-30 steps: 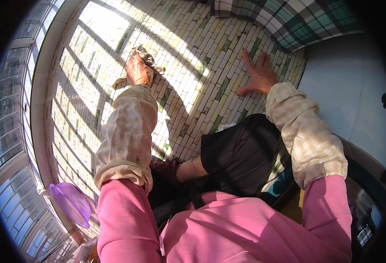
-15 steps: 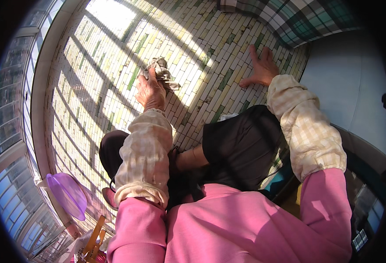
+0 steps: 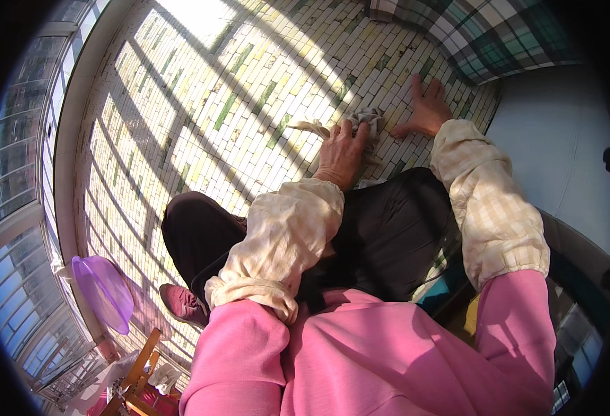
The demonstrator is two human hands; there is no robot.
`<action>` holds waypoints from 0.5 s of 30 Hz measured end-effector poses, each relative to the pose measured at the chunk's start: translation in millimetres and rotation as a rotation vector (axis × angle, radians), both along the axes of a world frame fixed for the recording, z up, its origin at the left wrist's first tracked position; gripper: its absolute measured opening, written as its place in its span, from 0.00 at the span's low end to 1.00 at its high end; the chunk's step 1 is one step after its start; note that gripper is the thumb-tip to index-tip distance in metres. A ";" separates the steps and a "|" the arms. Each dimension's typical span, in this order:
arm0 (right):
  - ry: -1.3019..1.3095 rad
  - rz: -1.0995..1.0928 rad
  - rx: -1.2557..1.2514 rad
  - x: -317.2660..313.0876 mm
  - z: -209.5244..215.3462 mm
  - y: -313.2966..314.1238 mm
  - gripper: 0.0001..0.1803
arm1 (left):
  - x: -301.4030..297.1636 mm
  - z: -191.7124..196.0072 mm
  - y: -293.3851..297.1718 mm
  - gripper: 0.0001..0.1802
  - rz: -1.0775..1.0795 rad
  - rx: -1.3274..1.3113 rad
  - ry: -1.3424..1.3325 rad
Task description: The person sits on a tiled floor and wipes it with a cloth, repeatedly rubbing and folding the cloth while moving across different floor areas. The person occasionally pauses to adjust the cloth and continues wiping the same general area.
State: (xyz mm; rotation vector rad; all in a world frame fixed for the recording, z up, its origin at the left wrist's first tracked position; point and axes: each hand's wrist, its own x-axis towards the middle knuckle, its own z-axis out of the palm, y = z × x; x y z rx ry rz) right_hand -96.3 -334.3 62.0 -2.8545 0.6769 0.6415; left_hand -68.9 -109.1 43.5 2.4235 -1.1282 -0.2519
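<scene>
Kneeling, a person wipes the tiled floor (image 3: 201, 118): left hand (image 3: 340, 152) fingers bunched around a grey rag (image 3: 367, 119), right hand (image 3: 426, 107) braced just beyond, fingers spread flat on the tiles.

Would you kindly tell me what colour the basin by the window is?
The basin is translucent purple, seen in the head view at lower left.

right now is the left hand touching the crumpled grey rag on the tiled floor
Touching. The head view shows the left hand pressed on the crumpled grey rag, fingers overlapping it.
</scene>
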 end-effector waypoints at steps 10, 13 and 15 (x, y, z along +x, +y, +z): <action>-0.018 0.009 0.049 -1.4 -5.3 -5.8 0.78 | 230.6 66.3 132.6 0.26 0.218 0.338 0.399; 0.041 -0.002 0.021 0.3 -9.8 -9.0 0.79 | 253.5 92.0 226.3 0.27 0.461 0.142 0.429; 0.055 -0.010 0.072 4.9 -9.9 -12.4 0.80 | 247.6 92.6 295.5 0.26 0.663 -0.047 0.454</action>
